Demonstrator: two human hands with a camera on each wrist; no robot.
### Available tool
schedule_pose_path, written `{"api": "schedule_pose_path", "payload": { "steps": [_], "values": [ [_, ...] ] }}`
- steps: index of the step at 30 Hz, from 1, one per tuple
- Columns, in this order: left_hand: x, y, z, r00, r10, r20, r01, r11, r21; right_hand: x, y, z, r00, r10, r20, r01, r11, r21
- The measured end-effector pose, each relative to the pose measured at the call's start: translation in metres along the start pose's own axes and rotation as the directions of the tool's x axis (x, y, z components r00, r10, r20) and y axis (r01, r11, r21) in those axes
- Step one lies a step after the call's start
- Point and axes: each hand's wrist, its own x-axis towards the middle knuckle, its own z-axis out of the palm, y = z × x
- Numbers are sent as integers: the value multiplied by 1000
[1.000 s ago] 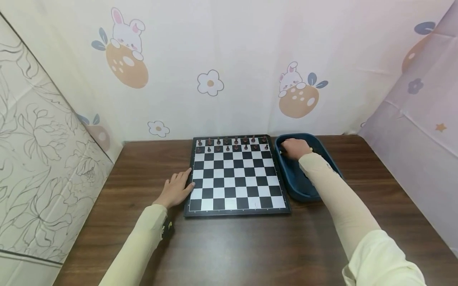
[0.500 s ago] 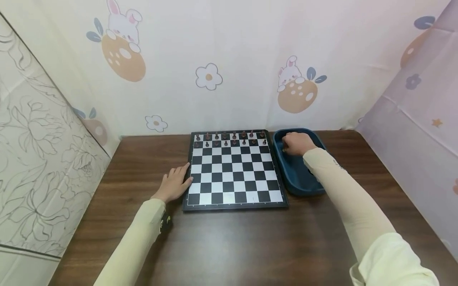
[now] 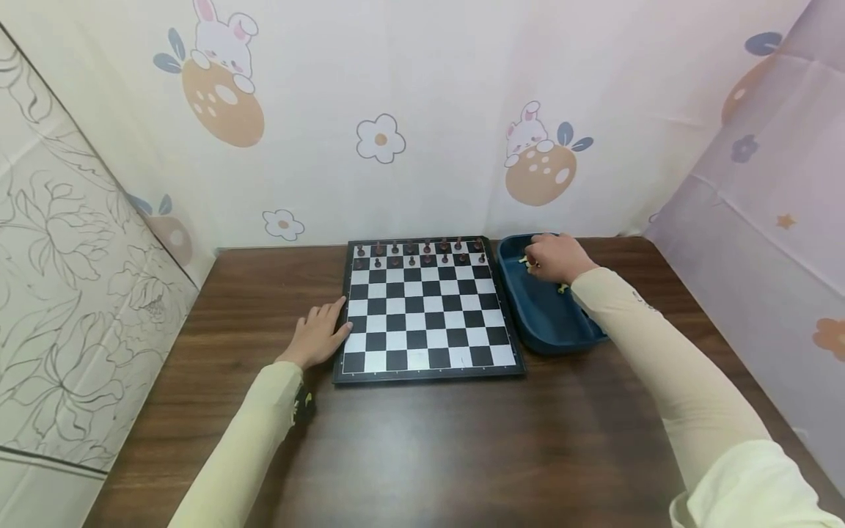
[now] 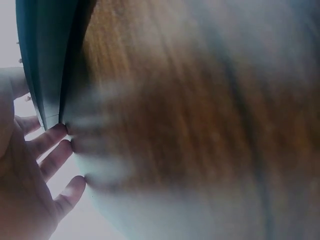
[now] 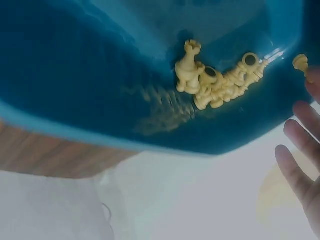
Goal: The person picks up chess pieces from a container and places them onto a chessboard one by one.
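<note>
A black-and-white chessboard (image 3: 422, 315) lies on the table, with dark reddish chess pieces (image 3: 427, 259) in two rows along its far side. My left hand (image 3: 315, 336) rests at the board's left edge, fingers spread and fairly straight. Over the far end of a blue tray (image 3: 548, 323) is my right hand (image 3: 557, 258). In the right wrist view, its fingertips pinch a cream chess piece (image 5: 301, 62), partly cut off by the frame edge. Further cream pieces (image 5: 225, 87), one of them a rook (image 5: 189, 70), lie heaped in the tray.
The tray stands close against the board's right side on a brown wooden table (image 3: 409, 447). A printed curtain (image 3: 449, 169) hangs behind the table's far edge. Patterned panels close in the left and right sides.
My right hand has lifted slightly and shifted right relative to the tray, uncovering cream pieces. My left hand stays at the board's edge. The head view has tilted a little.
</note>
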Motion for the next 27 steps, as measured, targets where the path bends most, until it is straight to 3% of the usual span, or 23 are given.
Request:
{"api": "schedule_pose_path", "payload": {
  "steps": [8,17,27],
  "values": [
    [0,-2,-1,1000,-2,-1,2,1000,5,-9,-11,-15,996,-55,-72,53,998,-27],
    [1,0,0,1000,-4,6,4,1000,-8,-27,-28,-27,992,-104,-75,98,992,-75],
    [0,0,0,1000,-4,11,5,1000,-17,-41,-41,-34,970,-198,-141,182,976,-119]
  ]
}}
